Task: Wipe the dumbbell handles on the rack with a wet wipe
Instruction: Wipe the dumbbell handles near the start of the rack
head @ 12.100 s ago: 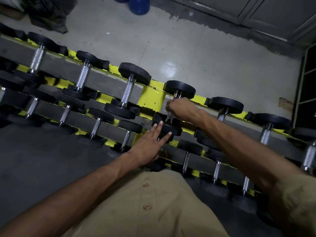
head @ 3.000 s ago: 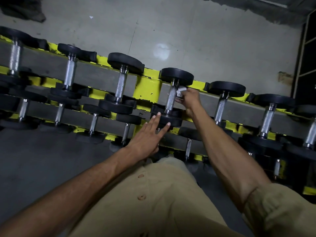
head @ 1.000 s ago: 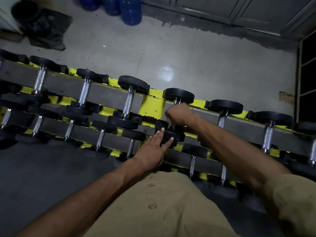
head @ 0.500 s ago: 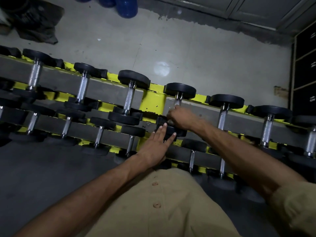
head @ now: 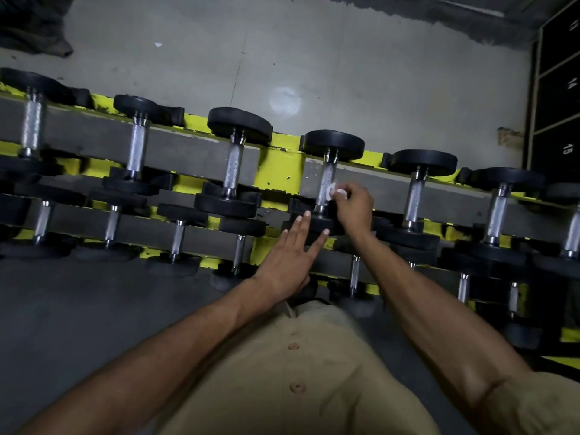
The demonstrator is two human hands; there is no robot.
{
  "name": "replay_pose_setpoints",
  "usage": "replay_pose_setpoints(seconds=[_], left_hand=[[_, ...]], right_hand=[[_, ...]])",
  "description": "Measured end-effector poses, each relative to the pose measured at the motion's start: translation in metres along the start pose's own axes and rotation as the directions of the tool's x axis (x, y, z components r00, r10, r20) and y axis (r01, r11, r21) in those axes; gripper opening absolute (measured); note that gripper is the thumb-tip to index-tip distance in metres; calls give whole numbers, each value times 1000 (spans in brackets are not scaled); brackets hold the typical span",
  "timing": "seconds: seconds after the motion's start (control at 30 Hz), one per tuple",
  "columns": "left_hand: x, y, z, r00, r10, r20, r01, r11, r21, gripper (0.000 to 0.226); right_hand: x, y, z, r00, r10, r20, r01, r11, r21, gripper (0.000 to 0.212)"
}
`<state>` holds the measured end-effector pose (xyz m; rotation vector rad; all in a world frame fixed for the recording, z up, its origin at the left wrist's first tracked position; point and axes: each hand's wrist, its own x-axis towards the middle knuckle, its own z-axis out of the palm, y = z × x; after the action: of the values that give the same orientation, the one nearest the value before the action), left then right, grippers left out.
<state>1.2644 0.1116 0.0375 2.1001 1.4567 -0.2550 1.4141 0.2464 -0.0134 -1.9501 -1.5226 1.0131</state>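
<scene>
At the bottom middle of the frame my tan shirt hangs toward the work. Just above it, my left hand lies flat, fingers straight and spread, tips on the near black plate, I think to keep that dumbbell from rolling. Right of centre, my right hand pinches the white wet wipe against the lower part of the steel handle, so the cloth bears on the grip. Beyond, the yellow rack cradles the others in a slanting row.
</scene>
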Motion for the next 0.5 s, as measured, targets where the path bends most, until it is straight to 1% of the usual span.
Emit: replay_pose_setpoints(seconds=[0.07,0.13,0.17,0.2,0.23,0.27,0.3,0.37,0.43,0.5], left_hand=[[1,-2,1,1000,3,2,-3,1000,0,102],[1,-2,1,1000,5,2,-5,1000,7,103],[1,-2,0,1000,8,7,-8,1000,13,103],[2,-2,0,1000,14,13,-15,1000,19,103],[2,-2,-1,1000,20,16,-21,1000,21,102],[1,-2,-1,1000,22,18,-23,1000,21,103],[1,-1,-2,1000,22,17,-23,1000,19,103],[0,-1,-2,1000,19,13,-19,1000,11,103],[0,0,-2,1000,13,19,-13,1000,4,104],[-1,0,-3,1000,9,28,-9,1000,4,104]], right_hand=[[27,-9,4,994,113,6,-113,986,119,11],[51,-19,11,970,235,65,-244,936,254,13],[59,-24,15,959,268,94,-284,907,311,16],[62,-29,16,947,301,114,-322,887,332,19],[60,-32,14,937,323,131,-348,888,300,21],[52,-32,11,929,332,162,-362,905,224,24],[42,-27,8,926,321,200,-348,930,117,27],[22,-12,2,916,276,291,-266,961,-73,28],[12,4,-1,915,259,311,-233,965,-119,28],[15,2,-2,915,283,288,-250,957,-147,20]])
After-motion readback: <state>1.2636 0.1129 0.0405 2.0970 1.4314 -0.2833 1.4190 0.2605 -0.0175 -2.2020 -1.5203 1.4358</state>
